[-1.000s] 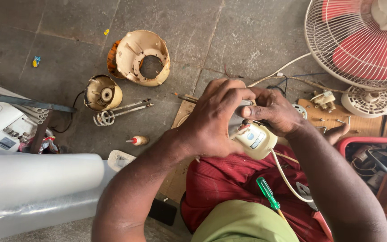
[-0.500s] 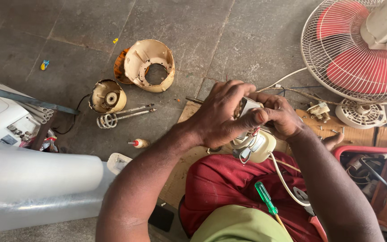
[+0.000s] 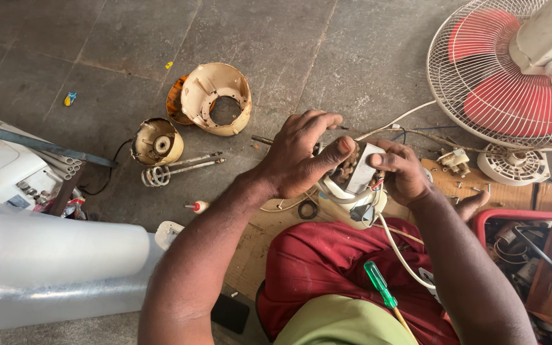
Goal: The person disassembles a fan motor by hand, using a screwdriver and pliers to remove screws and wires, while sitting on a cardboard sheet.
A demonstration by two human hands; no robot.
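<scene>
Two hands work on one small appliance here, and we record the surroundings from largest to smallest. A fan with red blades lies at upper right on the concrete floor; a white roll lies at lower left. Further up the floor lies a cream shell, with a motor cup just beside it and a heating coil below that. A red bin of parts sits at right. The work itself, a cream motor unit with its windings exposed, is held above the red lap, over a cardboard sheet. Our left hand is closed over its top, thumb pressed against the core; our right hand clamps the far side, fingers curled around the housing. A white cord trails down from it. A green screwdriver rests on the lap, untouched. In our judgement, good practice means bracing the housing firmly with the right hand, keeping fingers off the fine wires, and avoiding strain on the cord.
</scene>
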